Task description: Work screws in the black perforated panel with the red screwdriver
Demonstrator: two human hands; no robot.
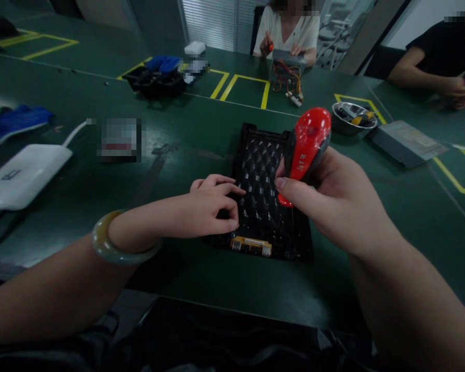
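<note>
A black quilted-pattern device cover [264,155] lies on the green table in front of me, with a small yellow connector board [251,244] at its near edge. My left hand [213,204] rests on the cover's left side, fingers curled and pressing down on it. A pale bangle [118,250] circles that wrist. My right hand [329,199] is closed round a red-and-black screwdriver handle [307,142], held upright with its tip pointing down into the cover. The tip is hidden behind my fingers.
A metal bowl [351,118] with small parts stands behind the cover at right, a flat grey drive [406,142] beside it. A white box [23,173] sits at left, a black tray [155,80] further back. Two other people work across the table, one with a wired unit [289,72].
</note>
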